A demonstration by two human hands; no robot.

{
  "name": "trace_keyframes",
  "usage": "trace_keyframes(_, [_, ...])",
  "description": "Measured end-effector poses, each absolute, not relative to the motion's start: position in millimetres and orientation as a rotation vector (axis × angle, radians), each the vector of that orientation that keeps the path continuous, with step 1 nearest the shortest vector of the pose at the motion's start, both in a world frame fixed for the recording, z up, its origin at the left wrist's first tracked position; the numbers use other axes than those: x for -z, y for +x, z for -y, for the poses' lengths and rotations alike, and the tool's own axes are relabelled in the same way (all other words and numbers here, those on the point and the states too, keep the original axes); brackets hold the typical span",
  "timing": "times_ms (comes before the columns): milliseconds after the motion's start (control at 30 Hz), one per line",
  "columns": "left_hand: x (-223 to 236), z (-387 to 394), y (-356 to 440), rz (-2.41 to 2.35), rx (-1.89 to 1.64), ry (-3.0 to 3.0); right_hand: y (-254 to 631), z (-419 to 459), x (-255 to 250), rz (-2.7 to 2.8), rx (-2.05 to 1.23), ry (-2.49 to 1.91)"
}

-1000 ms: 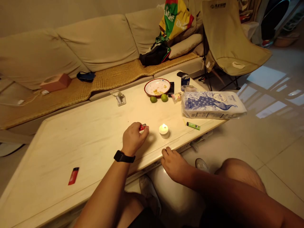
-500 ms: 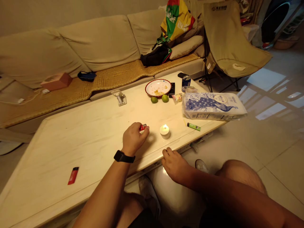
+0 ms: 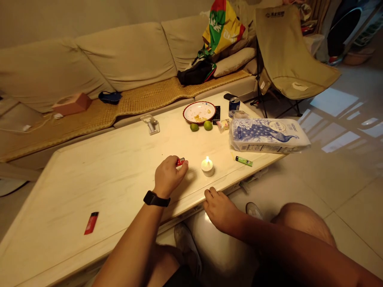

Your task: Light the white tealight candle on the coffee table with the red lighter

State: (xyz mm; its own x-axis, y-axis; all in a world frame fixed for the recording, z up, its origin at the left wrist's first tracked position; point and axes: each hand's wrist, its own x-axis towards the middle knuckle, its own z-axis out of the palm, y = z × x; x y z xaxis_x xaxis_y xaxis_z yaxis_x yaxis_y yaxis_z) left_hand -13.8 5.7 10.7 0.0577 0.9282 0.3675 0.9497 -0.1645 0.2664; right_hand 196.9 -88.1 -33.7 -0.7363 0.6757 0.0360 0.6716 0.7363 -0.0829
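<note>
At a cream stone-topped table [image 3: 104,179]: left hand [image 3: 168,176] closed on a red lighter [image 3: 180,162]

Near the middle of the tabletop, the left hand curls tightly around the red lighter, with only its top end showing past the fingers. It sits just beside a lit white tealight candle [image 3: 207,166], and a black wristwatch [image 3: 156,200] circles that wrist. Well apart from it, the right hand [image 3: 221,210] lies open with its fingers gently curved, their tips touching the table's front edge and holding nothing.

Further left, a second red lighter [image 3: 91,223] lies flat on the table. A green lighter [image 3: 243,161] rests just below a plastic-wrapped tissue pack [image 3: 267,136] printed with a blue peacock. Beyond them sit a red-rimmed white plate [image 3: 199,112] with crumbs, two green limes [image 3: 201,126] and a dark blue drink can [image 3: 234,104].

The tissue pack carries small lettering, too small to read. Dark lettering tops a beige folding camp chair [image 3: 274,14], also unreadable, and the can's label is unclear.
</note>
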Motion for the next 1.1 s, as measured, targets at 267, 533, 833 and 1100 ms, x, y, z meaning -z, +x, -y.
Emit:
trace_keyframes(267, [-11, -6, -3, 1.978, 0.678, -2.263, 196, 88, 36, 2.863, -0.086, -1.124])
trace_keyframes(533, [-11, -10, 34, 1.868, 0.526, -2.4, 197, 88, 38, 2.868, -0.096, -1.117])
trace_keyframes(833, [-12, -16, 50, 1.804, 0.342, -2.438, 199, 88, 39, 2.874, -0.078, -1.105])
trace_keyframes(1100, [-13, -16, 50, 1.823, 0.36, -2.445, 199, 88, 36, 2.874, -0.08, -1.107])
